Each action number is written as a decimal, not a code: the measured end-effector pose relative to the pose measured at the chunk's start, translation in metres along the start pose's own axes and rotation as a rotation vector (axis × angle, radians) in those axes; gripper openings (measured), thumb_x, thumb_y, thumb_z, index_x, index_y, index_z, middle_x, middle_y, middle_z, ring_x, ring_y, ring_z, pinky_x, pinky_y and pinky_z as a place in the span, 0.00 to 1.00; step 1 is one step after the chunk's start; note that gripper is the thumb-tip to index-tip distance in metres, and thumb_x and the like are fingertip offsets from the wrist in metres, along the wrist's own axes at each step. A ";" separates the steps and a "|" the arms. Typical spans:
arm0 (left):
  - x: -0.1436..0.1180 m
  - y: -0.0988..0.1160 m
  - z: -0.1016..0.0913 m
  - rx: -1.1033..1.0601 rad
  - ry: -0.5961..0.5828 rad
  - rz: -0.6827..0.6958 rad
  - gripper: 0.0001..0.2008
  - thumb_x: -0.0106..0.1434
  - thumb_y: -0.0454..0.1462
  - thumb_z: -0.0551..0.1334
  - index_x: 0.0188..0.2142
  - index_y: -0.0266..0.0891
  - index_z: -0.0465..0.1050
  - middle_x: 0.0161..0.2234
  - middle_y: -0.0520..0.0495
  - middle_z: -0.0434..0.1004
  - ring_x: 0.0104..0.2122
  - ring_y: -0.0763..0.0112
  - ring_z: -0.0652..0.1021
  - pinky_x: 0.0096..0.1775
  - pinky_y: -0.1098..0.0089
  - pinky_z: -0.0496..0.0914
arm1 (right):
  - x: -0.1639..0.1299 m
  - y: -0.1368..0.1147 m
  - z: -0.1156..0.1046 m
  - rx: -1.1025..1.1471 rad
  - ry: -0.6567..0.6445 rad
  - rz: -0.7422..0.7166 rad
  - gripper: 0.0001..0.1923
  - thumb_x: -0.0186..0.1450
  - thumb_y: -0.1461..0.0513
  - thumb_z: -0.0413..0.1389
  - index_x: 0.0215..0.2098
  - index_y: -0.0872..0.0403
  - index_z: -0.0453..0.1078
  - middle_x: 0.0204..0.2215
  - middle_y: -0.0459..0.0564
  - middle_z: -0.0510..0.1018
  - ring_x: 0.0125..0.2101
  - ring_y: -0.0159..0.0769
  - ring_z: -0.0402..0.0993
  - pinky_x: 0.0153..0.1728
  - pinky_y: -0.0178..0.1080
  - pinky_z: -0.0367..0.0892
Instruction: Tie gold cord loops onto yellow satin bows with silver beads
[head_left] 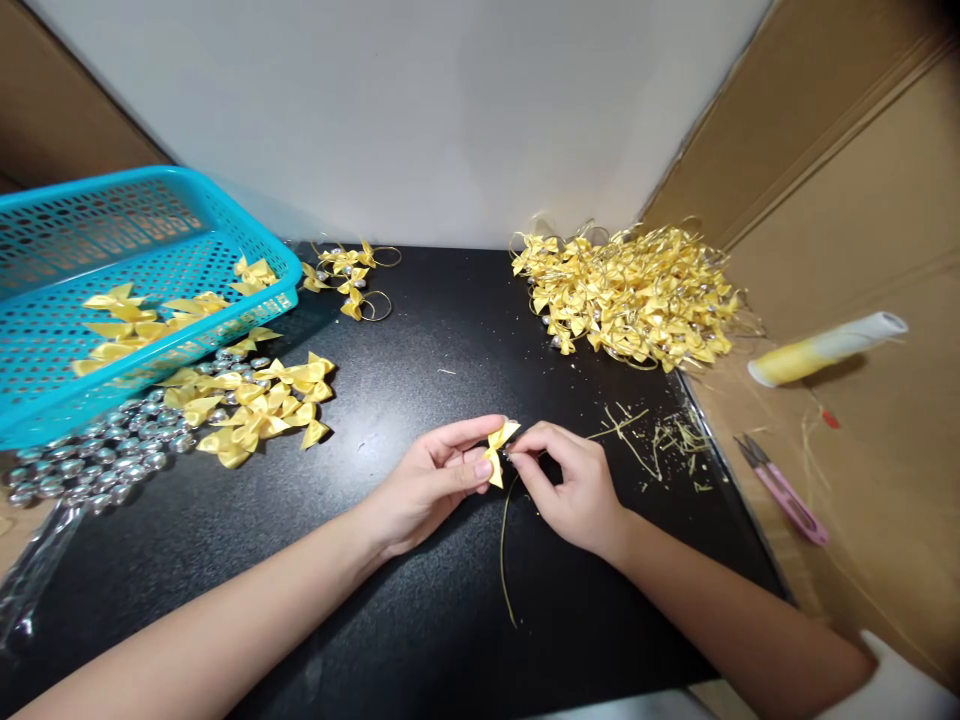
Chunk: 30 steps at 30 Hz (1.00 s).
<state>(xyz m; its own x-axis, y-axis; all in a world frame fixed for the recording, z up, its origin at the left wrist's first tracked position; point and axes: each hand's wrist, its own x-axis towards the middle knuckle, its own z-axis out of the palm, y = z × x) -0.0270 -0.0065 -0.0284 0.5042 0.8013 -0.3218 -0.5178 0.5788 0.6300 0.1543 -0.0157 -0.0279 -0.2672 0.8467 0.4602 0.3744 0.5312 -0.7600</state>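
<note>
My left hand [442, 475] pinches a yellow ribbon bow [496, 455] between thumb and fingers, above the middle of the black table [405, 620]. Close against the bow's right side, my right hand [566, 480] is closed in a pinch. A thin gold cord [505, 560] hangs down from between the two hands, its lower end loose. Between the right fingertips there seems to be a small part of the cord or a bead, mostly hidden by the fingers.
At left, a blue basket [247, 225] holds several yellow bows; loose bows [262, 415] and silver beads [97, 450] lie beside it. Finished-looking bows with cord loops [630, 295] are heaped back right. Cord scraps [675, 440], pink thread snips [784, 490] and a yellow-white roll [825, 350] lie right.
</note>
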 end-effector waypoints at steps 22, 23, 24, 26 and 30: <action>0.000 0.000 0.004 -0.011 -0.001 -0.033 0.18 0.46 0.33 0.76 0.38 0.45 0.82 0.30 0.53 0.82 0.25 0.84 0.74 0.29 0.82 0.66 | 0.000 0.000 0.001 0.022 -0.013 0.009 0.07 0.65 0.69 0.53 0.32 0.52 0.66 0.26 0.46 0.75 0.27 0.30 0.72 0.31 0.34 0.69; -0.001 0.000 0.004 -0.011 0.001 -0.036 0.18 0.46 0.34 0.76 0.38 0.45 0.82 0.31 0.53 0.82 0.25 0.84 0.74 0.30 0.82 0.66 | 0.000 0.000 0.001 0.028 -0.015 0.009 0.07 0.65 0.69 0.53 0.32 0.52 0.66 0.27 0.46 0.75 0.28 0.31 0.73 0.32 0.34 0.69; -0.001 0.000 0.004 -0.009 0.004 -0.039 0.18 0.46 0.34 0.76 0.38 0.45 0.82 0.31 0.53 0.82 0.25 0.84 0.74 0.30 0.82 0.66 | 0.000 0.001 0.001 0.034 -0.016 0.008 0.06 0.66 0.69 0.53 0.32 0.52 0.66 0.27 0.46 0.76 0.28 0.31 0.73 0.32 0.34 0.69; -0.001 -0.001 0.004 -0.004 0.009 -0.041 0.18 0.45 0.34 0.76 0.38 0.45 0.82 0.31 0.53 0.82 0.26 0.83 0.74 0.30 0.81 0.66 | -0.001 0.001 0.001 0.040 -0.016 0.012 0.06 0.66 0.68 0.53 0.33 0.52 0.67 0.27 0.46 0.76 0.28 0.31 0.74 0.32 0.35 0.69; -0.002 -0.002 0.004 0.010 0.024 -0.043 0.18 0.45 0.33 0.76 0.39 0.43 0.82 0.31 0.51 0.82 0.26 0.82 0.73 0.31 0.79 0.66 | -0.002 0.000 0.001 0.046 -0.016 0.035 0.06 0.66 0.68 0.53 0.32 0.52 0.67 0.27 0.46 0.76 0.28 0.31 0.73 0.32 0.35 0.69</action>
<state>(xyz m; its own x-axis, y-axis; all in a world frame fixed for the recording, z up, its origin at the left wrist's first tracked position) -0.0246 -0.0095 -0.0261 0.5088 0.7792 -0.3659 -0.4889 0.6114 0.6222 0.1536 -0.0178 -0.0295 -0.2684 0.8641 0.4258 0.3426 0.4987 -0.7962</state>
